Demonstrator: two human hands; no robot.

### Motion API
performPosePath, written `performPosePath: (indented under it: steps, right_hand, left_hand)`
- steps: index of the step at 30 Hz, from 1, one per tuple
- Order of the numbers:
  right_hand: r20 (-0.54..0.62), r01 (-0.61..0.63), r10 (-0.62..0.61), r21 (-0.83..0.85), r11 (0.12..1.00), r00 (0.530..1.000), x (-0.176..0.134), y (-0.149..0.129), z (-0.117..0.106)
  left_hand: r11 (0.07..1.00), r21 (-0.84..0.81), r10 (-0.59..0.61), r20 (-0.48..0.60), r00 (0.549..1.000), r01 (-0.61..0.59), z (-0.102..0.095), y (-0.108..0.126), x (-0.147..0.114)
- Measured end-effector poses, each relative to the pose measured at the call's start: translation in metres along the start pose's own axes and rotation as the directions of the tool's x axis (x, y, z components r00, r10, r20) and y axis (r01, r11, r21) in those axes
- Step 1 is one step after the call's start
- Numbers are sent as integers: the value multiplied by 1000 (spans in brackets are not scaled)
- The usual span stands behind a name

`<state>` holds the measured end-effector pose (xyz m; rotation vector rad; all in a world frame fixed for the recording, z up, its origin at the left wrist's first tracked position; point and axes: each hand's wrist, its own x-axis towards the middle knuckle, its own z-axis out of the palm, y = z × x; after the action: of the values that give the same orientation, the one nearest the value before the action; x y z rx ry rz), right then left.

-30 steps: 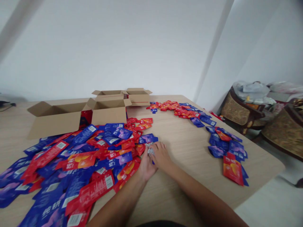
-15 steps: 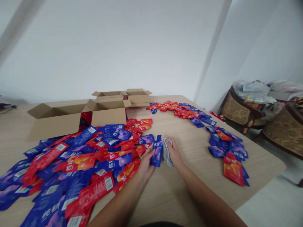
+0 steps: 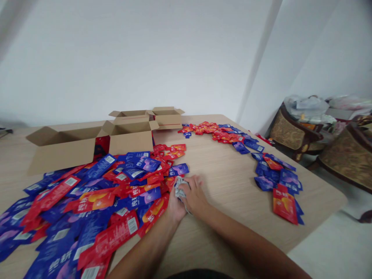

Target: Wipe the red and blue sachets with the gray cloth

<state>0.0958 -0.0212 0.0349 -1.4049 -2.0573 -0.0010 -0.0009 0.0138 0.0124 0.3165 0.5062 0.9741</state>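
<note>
My right hand (image 3: pixel 196 197) presses a crumpled grey cloth (image 3: pixel 181 187) down over my left hand (image 3: pixel 176 208), fingers curled around it. My left hand is cupped palm-up underneath, at the right edge of a big heap of pouches. The blue pouch it held half a second ago is now covered by the cloth and my right hand. Red pouches (image 3: pixel 100 199) and blue pouches (image 3: pixel 148 164) with pale barcode labels lie mixed in the heap to the left.
Several open cardboard boxes (image 3: pixel 130 143) stand behind the heap. A curved row of red and blue pouches (image 3: pixel 228 135) runs along the table's (image 3: pixel 215 166) far right side, down to a cluster (image 3: pixel 285 203) at the right. Patterned chairs (image 3: pixel 293 131) stand beyond the edge, one loaded with plastic bags (image 3: pixel 308 106).
My right hand has brought the cloth left onto my left hand. The blue pouch has gone out of sight under it. My view has shifted slightly.
</note>
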Motion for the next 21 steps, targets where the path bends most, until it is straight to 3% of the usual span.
performPosePath:
  steps: [5,9,14,16,18,21]
  right_hand:
    - [-42,-135,131,-118,984,991,13,26,-6]
    - [-62,-159,149,-237,958,987,22,47,-14]
    - [-258,-264,204,-227,937,944,21,54,-38]
    - [-188,-210,181,-146,967,965,12,47,-44]
    - [-24,-190,190,-12,982,981,3,40,-44]
    - [179,-285,242,281,916,954,-2,40,-37]
  left_hand:
    - [989,-114,-98,3,995,98,18,4,-5]
    - [993,-44,-107,-10,994,106,18,-1,-4]
    - [992,-122,-17,97,995,28,14,-2,2]
    - [985,-170,40,103,994,-22,14,1,4]
    - [978,-201,71,104,992,-49,14,3,5]
    - [972,-228,79,97,992,-56,13,4,8]
